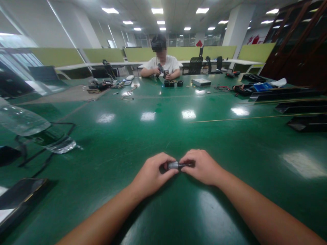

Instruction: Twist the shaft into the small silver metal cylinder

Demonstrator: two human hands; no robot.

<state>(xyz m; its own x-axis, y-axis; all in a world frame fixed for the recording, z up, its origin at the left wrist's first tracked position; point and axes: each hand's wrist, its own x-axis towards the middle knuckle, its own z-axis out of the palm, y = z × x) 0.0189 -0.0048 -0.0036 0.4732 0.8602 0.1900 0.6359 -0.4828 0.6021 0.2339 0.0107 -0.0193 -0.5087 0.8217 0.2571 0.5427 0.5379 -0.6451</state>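
The small silver-grey metal cylinder (173,165) sits between the person's 2 bare hands, low in the middle of the view, over the glossy green tabletop (143,136); whether it touches that surface, I cannot tell. The left hand (154,172) is curled in a pinch, thumb below and forefinger above, with only the cylinder's width between them. The right hand (203,166) is drawn in tighter, thumb and fingertips nipping the slim dark shaft (187,165) at the cylinder's right end.

To handle this 2-handed hold well, I would keep the left pinch firm and still on the thick body, and let the right fingertips work in line with the shaft, so that no sideways push tips it. Light pressure should do, and keeping the wrists low would probably steady both hands.

The long axis runs left to right across the view, close to level. The thick silver end lies to the left, partly hidden in the left hand's curl, and the thin dark end points right, towards the right palm
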